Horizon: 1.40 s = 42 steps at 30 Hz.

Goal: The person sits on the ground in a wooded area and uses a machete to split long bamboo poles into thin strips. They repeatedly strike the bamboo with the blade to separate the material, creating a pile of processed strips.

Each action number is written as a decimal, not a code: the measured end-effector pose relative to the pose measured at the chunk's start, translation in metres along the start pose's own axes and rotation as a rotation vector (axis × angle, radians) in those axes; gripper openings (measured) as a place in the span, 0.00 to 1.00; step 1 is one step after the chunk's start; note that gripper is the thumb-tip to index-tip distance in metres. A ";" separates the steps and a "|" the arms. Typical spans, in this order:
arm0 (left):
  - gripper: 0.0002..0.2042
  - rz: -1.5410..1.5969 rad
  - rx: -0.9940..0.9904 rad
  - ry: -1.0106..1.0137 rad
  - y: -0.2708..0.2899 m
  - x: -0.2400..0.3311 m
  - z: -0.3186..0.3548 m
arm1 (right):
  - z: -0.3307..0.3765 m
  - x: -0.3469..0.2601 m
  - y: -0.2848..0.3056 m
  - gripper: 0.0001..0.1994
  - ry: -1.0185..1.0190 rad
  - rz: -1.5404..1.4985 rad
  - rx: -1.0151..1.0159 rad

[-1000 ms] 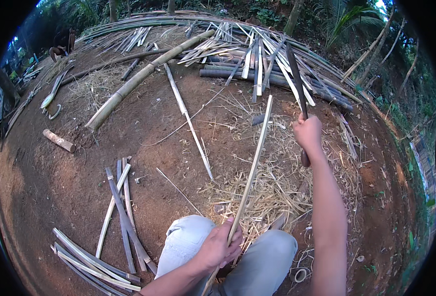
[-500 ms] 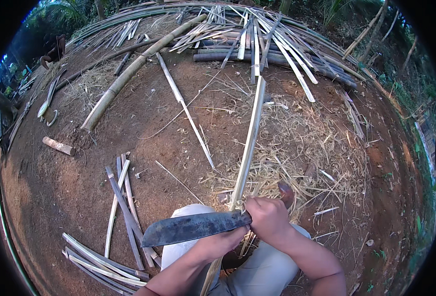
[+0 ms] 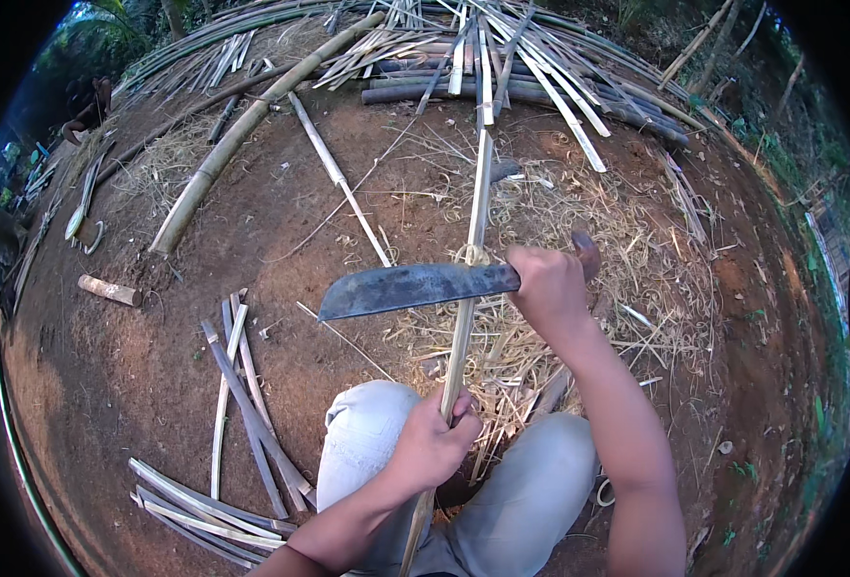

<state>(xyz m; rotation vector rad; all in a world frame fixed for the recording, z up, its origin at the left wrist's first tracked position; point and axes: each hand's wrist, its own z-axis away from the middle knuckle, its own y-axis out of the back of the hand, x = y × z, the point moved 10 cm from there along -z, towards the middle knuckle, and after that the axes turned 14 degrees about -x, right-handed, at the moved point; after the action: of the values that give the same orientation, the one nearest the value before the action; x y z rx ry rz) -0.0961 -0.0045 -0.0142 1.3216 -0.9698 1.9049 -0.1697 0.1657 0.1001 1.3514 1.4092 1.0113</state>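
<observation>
My right hand (image 3: pixel 547 282) is closed around the handle of a machete (image 3: pixel 415 290), whose broad dark blade points left. The blade lies across a long pale bamboo strip (image 3: pixel 459 351), with a small curl of shaving where the two meet. Between my knees, my left hand (image 3: pixel 437 439) grips the strip lower down, fingers wrapped round it. The strip runs from my lap away from me toward the wood pile. Past my right fist the handle's curved end shows; the rest of it is hidden in my grip.
Thin shavings (image 3: pixel 579 240) litter the ground ahead and right. Several split strips (image 3: pixel 242 404) lie left of my knees, with more (image 3: pixel 204 514) at the lower left. A short bamboo piece (image 3: pixel 110 289), a long pole (image 3: pixel 233 154) and stacked poles and strips (image 3: pixel 540 91) lie farther off.
My right hand has pushed the machete away from me along the strip, from beside my left hand to well ahead of it. My left hand stays near my knees, gripping the strip.
</observation>
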 end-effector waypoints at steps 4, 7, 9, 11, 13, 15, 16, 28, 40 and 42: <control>0.11 0.117 -0.045 -0.026 -0.002 -0.005 0.001 | -0.003 0.007 0.009 0.02 -0.091 0.028 0.012; 0.11 0.228 -0.101 -0.028 -0.004 -0.001 0.010 | 0.015 -0.026 0.007 0.04 -0.020 -0.064 -0.039; 0.12 0.213 -0.087 -0.036 0.000 0.001 0.012 | 0.026 -0.050 0.002 0.04 0.083 -0.064 -0.075; 0.12 0.178 -0.072 -0.059 0.002 -0.001 0.015 | 0.034 -0.072 -0.003 0.03 0.245 0.012 -0.086; 0.12 0.130 -0.117 -0.105 -0.017 -0.001 0.014 | -0.007 0.016 0.024 0.04 -0.202 0.010 -0.119; 0.11 0.292 -0.167 -0.002 -0.027 -0.002 0.012 | -0.019 0.035 0.040 0.06 -0.236 0.093 -0.095; 0.11 0.359 -0.159 0.040 -0.022 0.000 0.012 | -0.031 0.033 0.041 0.06 -0.226 0.116 -0.070; 0.12 0.292 -0.129 0.012 -0.016 -0.005 0.002 | -0.053 0.009 0.039 0.06 -0.215 -0.032 -0.116; 0.12 0.433 -0.165 0.097 -0.024 0.002 0.007 | -0.032 0.101 0.019 0.08 -0.451 -0.166 -0.070; 0.12 0.526 -0.192 0.078 -0.022 0.006 0.005 | -0.003 0.094 -0.002 0.05 -0.490 -0.310 -0.054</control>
<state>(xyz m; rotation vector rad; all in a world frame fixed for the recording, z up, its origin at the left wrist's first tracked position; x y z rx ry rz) -0.0778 0.0039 -0.0022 0.9314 -1.5292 2.1491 -0.1718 0.2595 0.0920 1.1911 1.1583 0.4680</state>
